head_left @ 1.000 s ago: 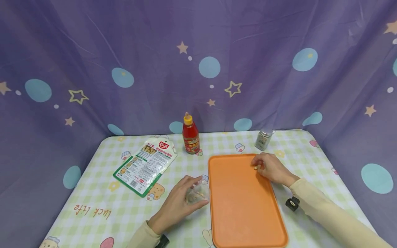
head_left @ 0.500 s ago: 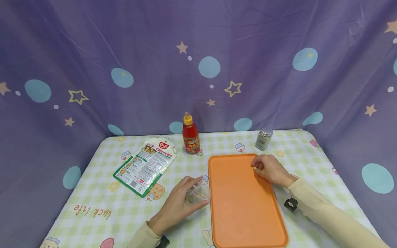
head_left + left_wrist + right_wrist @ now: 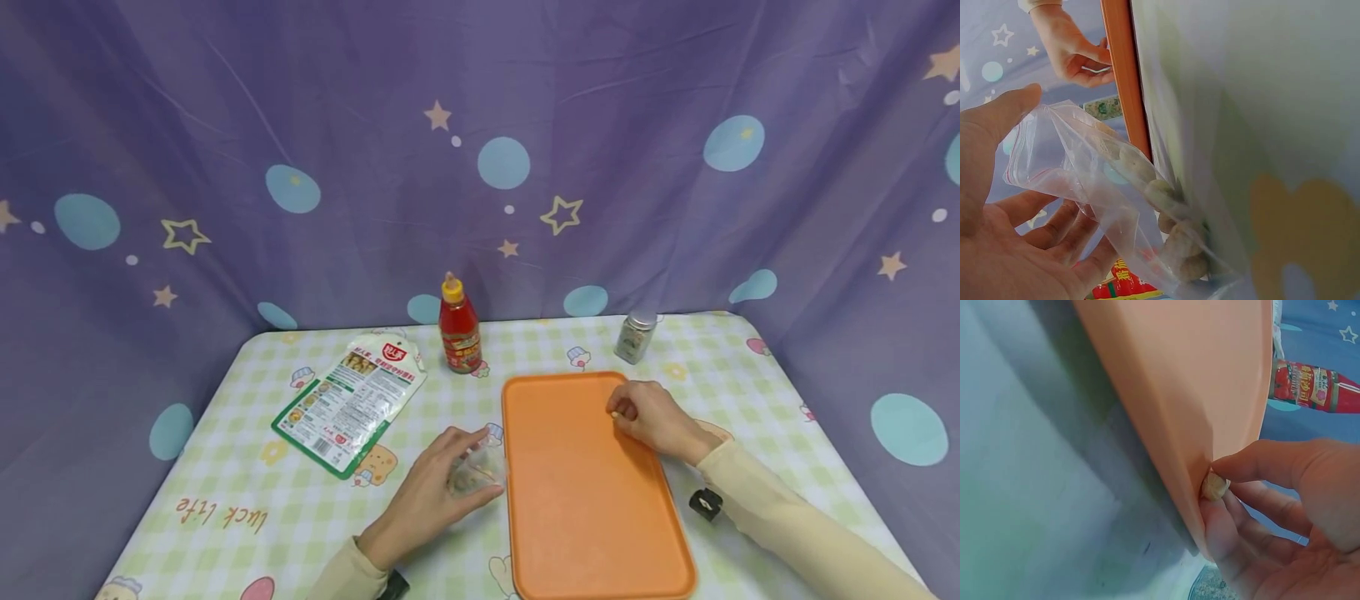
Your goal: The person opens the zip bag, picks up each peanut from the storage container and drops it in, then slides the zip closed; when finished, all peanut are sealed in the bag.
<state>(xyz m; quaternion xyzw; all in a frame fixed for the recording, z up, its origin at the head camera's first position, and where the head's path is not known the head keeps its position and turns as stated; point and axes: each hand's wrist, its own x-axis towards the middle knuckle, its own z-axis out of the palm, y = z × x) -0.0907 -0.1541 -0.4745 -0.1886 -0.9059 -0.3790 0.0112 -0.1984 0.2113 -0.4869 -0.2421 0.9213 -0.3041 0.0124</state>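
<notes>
A clear zip bag (image 3: 1094, 181) stands by the left edge of the orange tray (image 3: 592, 500). Several round, brownish pieces (image 3: 1182, 240) lie low inside it. My left hand (image 3: 423, 492) holds the bag near its mouth, thumb on one side and fingers on the other. Over the tray's far right corner, my right hand (image 3: 660, 421) pinches a small, pale beige lump (image 3: 1215, 486) between thumb and index finger. In the right wrist view the lump is right at the tray's rim, partly covered by the fingertips.
A white and green printed packet (image 3: 351, 404) lies on the checked cloth to the left. Behind the tray stands a red sauce bottle (image 3: 461, 333) with a yellow cap. A small spice jar (image 3: 635, 337) stands beyond the tray's far right corner. A purple curtain (image 3: 375, 167) encloses the table.
My right hand has come slightly nearer along the tray's right side, still pinching the pale lump, which shows less between its fingers. My left hand and the bag stay in place.
</notes>
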